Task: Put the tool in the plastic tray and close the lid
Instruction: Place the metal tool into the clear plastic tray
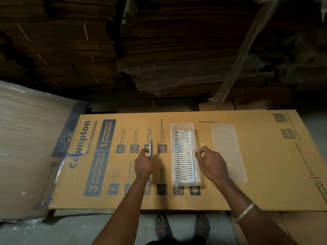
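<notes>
Lying near-to-far on the flattened carton [230, 191], the thin metal tool [151, 147] sits left of the plastic tray [184, 126], pinched at mid-length by the left hand [144, 164]; that hand is the nearer. The right hand [211, 164] rests fingertips on the tray's right rim, gripping nothing I can see; the tray holds a white wavy grid [183, 154]; the clear lid [228, 152] lies right, apart.

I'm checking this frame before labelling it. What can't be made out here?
- Head view: the tool is thin, motion-blurred and partly covered by the left hand; its type is unclear.
- The right hand hides part of the tray rim.
- Small print on the cardboard is unreadable.
</notes>
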A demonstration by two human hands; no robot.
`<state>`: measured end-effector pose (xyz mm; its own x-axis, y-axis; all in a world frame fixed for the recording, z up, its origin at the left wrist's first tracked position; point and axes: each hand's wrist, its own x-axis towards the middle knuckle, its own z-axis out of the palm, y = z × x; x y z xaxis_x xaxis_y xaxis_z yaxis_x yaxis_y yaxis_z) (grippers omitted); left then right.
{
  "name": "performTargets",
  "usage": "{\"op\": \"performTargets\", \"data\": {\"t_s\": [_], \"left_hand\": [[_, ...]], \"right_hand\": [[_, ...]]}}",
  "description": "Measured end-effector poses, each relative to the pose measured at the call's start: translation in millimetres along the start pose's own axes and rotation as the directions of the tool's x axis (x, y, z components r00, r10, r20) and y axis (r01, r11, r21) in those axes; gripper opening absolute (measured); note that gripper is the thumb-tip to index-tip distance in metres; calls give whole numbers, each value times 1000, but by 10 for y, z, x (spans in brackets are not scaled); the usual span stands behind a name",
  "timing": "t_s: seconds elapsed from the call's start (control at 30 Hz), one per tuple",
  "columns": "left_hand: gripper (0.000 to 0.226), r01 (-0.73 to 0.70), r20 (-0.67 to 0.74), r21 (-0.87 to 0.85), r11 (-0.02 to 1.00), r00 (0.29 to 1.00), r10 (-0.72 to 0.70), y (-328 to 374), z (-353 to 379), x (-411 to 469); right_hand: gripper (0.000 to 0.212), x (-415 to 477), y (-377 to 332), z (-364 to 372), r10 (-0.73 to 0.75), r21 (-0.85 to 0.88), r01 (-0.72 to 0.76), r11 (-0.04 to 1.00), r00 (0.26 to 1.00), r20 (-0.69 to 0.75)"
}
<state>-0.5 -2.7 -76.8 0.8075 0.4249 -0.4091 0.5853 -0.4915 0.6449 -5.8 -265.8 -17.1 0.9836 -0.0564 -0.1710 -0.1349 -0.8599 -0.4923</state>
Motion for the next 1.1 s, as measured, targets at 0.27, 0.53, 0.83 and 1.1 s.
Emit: {"op": "performTargets", "data": {"t_s": [0.27, 0.53, 0.83, 1.1], "left_hand": [[38, 88, 266, -609, 789, 959, 98, 573, -152, -230], [36, 142, 305, -727, 672, 943, 131, 987, -231, -380], [29, 36, 238, -743, 669, 948, 213, 1120, -248, -467], [38, -62, 211, -720, 691, 929, 303, 1204, -299, -540]], "right_hand": [[38, 88, -36, -44, -16, 24, 16, 1000, 1000, -8], [41, 166, -78, -111, -19, 33, 19, 999, 1000, -23], [42, 200, -89, -168, -22, 36, 24, 999, 998, -53], [44, 254, -92, -194, -24, 48, 28, 998, 997, -75]]}}
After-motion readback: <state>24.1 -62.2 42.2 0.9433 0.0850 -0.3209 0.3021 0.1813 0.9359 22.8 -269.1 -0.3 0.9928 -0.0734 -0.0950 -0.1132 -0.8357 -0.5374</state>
